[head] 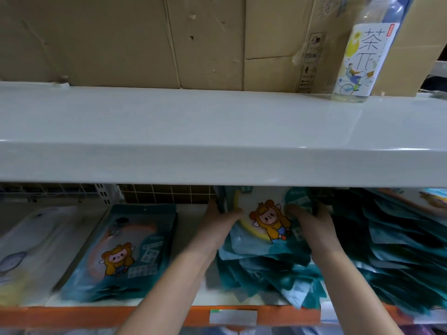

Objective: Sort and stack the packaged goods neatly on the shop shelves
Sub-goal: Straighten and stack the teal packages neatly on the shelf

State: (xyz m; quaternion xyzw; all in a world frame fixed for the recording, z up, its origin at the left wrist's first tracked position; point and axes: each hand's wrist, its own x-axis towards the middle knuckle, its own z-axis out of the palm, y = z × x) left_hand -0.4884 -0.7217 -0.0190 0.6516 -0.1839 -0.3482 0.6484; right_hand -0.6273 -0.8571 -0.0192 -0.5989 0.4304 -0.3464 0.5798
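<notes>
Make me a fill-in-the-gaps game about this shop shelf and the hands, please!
1. Both hands, the left hand and right hand, hold the same ____ packet.
2. The bottle stands on the ____ shelf.
3. Behind the bottle are brown cardboard ____.
4. The front edge of the lower shelf is coloured ____.

Missing words: teal; upper; boxes; orange

The low gap under the white metal upper shelf is crowded by the slumped pile of teal packets at right; bare shelf is left between the flat teal packet stack and the centre.
</notes>
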